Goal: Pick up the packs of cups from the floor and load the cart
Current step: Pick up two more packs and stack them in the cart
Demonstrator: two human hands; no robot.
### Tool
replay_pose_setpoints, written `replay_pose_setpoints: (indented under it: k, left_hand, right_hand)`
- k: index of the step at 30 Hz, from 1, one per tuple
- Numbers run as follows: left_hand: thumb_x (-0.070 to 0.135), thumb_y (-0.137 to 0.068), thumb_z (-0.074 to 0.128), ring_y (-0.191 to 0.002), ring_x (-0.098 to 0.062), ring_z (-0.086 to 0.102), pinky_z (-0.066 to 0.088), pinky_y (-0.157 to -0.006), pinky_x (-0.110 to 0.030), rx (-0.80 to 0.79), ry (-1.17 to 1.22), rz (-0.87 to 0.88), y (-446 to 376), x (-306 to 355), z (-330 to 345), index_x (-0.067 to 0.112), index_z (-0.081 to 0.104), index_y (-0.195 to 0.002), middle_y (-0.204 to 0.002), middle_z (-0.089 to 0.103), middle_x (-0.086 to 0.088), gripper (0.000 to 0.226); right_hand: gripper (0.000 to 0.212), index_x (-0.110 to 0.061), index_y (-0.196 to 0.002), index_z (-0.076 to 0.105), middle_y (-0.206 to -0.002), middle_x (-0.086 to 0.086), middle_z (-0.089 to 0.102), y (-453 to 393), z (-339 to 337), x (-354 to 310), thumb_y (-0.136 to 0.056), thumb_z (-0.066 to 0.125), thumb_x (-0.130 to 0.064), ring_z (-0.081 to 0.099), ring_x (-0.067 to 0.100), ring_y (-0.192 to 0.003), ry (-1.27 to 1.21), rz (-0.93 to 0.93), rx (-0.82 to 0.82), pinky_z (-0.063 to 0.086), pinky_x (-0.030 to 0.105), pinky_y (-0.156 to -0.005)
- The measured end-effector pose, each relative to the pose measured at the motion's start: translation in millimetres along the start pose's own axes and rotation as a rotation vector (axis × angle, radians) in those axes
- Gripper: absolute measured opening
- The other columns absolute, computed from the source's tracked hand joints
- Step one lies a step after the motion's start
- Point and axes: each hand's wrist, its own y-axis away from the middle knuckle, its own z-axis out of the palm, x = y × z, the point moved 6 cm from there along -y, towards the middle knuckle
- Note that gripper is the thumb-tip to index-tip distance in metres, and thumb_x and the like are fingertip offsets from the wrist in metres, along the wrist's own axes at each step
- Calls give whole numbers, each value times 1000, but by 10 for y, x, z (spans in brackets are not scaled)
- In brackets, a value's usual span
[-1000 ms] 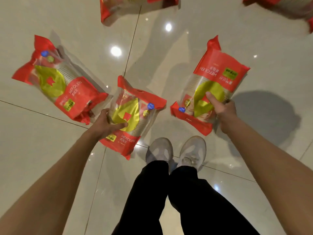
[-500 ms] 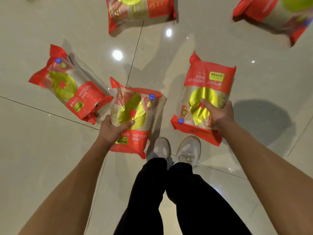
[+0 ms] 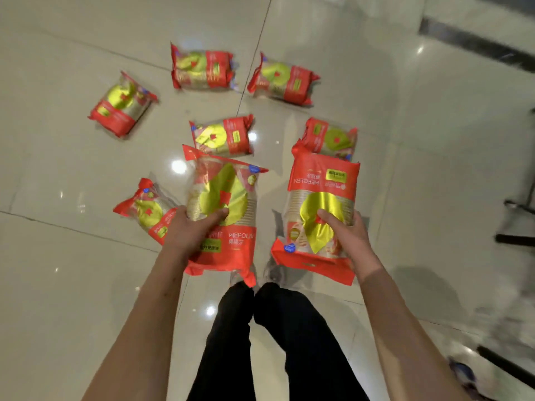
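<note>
My left hand (image 3: pixel 192 230) grips a red and gold pack of cups (image 3: pixel 228 186), lifted above the floor in front of my legs. A second pack of the same kind (image 3: pixel 321 180) is held up by my right hand (image 3: pixel 346 235), thumb across its gold label. Several more packs lie on the pale tiled floor beyond: one by my left hand (image 3: pixel 144 209), one at the far left (image 3: pixel 121 104), two at the back (image 3: pixel 201 66) (image 3: pixel 282 79), one in the middle (image 3: pixel 223 134), and one partly hidden behind the right pack (image 3: pixel 333 137).
Dark metal legs or a frame (image 3: pixel 518 209) stand at the right edge. A dark strip (image 3: pixel 474 41) crosses the floor at the top right. Another dark bar (image 3: pixel 503 363) lies at the lower right. My black trousers (image 3: pixel 260 342) fill the bottom centre.
Both hands have lifted their packs off the floor and closer to me. My view has risen and tilted forward, bringing more packs and the dark frame at the right into sight.
</note>
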Motion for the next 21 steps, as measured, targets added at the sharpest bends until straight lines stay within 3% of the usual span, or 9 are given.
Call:
replay_pose_setpoints:
  k: [4, 7, 9, 12, 18, 21]
  left_hand:
    - [54, -62, 91, -88, -24, 74, 62, -79, -44, -19, 77, 111, 977, 993, -143, 17, 60, -113, -103, 74, -4, 70]
    - [48, -67, 90, -85, -22, 74, 59, -68, -35, -7, 96, 205, 1639, 1501, -296, 14, 60, -115, -101, 74, -5, 66]
    - [53, -61, 91, -82, -23, 76, 63, -71, -43, 1, 119, 263, 2070, 1798, -400, 16, 62, -112, -98, 76, -5, 69]
    - [52, -61, 92, -79, -23, 78, 64, -75, -47, -26, 123, 333, 2675, 2170, -475, 17, 66, -110, -95, 78, -5, 66]
    - [36, -74, 88, -78, -20, 78, 63, -70, -37, -160, 110, 512, 3540, 2691, -449, 17, 72, -106, -92, 81, -4, 41]
    - [33, -79, 86, -74, -16, 78, 59, -59, -26, -262, 61, 573, 3779, 2919, -341, 17, 73, -104, -90, 80, -3, 32]
  right_hand:
    - [62, -22, -122, 58, -107, -3, 73, 940, -534, -882, -71, 89, -42, 73, 14, -91, -43, -122, 30, 57, 28, -69]
    - [64, -24, -120, 60, -107, -5, 74, 1609, -912, -1375, -68, 90, -45, 74, 15, -93, -71, -206, 41, 60, 34, -77]
    - [62, -25, -118, 62, -106, -4, 75, 2051, -1174, -1618, -67, 90, -44, 75, 16, -92, -123, -265, 65, 61, 37, -81]
    - [58, -26, -116, 63, -104, -3, 77, 2631, -1541, -1800, -68, 90, -43, 76, 17, -91, -208, -323, 94, 62, 41, -84]
    - [51, -25, -110, 67, -100, -2, 78, 3439, -2055, -1994, -67, 91, -38, 76, 18, -90, -303, -397, 180, 61, 43, -86]
    - [42, -24, -109, 69, -98, -4, 78, 3799, -2193, -1911, -72, 89, -30, 76, 13, -85, -379, -429, 264, 60, 33, -74]
